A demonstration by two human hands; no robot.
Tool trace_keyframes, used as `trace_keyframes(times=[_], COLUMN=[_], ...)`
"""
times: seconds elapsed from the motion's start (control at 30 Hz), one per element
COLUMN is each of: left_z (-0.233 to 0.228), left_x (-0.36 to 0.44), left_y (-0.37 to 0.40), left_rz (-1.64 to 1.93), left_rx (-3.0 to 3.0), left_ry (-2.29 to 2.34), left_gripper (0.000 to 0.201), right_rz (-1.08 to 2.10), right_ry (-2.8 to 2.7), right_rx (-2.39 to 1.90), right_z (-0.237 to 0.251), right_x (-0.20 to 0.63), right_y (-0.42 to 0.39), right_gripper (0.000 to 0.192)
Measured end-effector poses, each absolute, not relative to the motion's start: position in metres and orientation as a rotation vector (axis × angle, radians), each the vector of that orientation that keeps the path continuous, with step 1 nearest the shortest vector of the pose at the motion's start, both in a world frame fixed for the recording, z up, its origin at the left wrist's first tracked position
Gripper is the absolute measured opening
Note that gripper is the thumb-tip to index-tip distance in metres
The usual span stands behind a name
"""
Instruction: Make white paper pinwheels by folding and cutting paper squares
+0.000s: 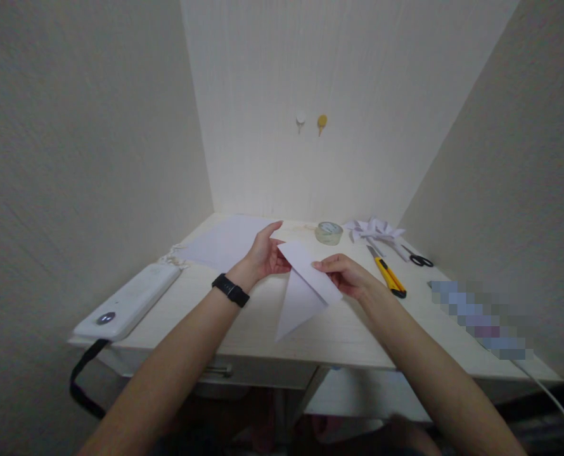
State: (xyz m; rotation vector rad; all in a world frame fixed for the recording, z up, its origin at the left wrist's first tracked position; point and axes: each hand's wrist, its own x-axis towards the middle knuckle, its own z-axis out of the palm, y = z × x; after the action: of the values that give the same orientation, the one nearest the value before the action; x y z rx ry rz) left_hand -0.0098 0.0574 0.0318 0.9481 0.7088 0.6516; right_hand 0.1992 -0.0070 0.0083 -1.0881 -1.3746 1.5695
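Two hands are sharing one folded white paper point(303, 288), which is sitting just above the desk point(244, 329) near its front edge. Left hand point(267, 253) is closing its grip on the paper's upper left corner, thumb toward the sheet, fingers curling over the top. Right hand point(346, 275) is pinching the right-hand fold, fingertips on top of the flap. Paper's long axis is running from the top, between the two grips, down and left to a sharp point aimed at the desk's front edge; that point is hanging free, well clear of either hand. Both hands are about equally near, one per side.

Desk is pale wood, tucked into a cream-walled corner. A flat white sheet point(225, 244) is lying behind the left hand. A tape roll point(329, 232) is sitting beyond the paper, folded paper pieces point(374, 229) to its right, then a yellow utility knife point(387, 273) and black scissors point(419, 258). A white power strip point(130, 303) is resting at the left edge. Two wall hooks point(311, 121) are showing on the back wall.
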Motion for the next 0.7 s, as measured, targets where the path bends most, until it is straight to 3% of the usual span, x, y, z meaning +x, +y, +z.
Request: trace_keyframes(times=[0.2,0.7], left_z=[0.026,0.0267], left_x=[-0.0117,-0.0139], left_y=[0.059,0.0597], left_rz=[0.499,0.462], left_rx=[1.157,1.191], left_ry=[0.692,0.778], left_gripper=[0.016,0.012], right_rz=[1.534,1.563], right_ry=[-1.567,-1.559], right_rx=[-1.136,-1.156], right_z=[0.0133,0.0069], right_x=[0.1989,0.2024], right_y=[-0.0136,-0.0085], right_gripper=[0.044,0.047])
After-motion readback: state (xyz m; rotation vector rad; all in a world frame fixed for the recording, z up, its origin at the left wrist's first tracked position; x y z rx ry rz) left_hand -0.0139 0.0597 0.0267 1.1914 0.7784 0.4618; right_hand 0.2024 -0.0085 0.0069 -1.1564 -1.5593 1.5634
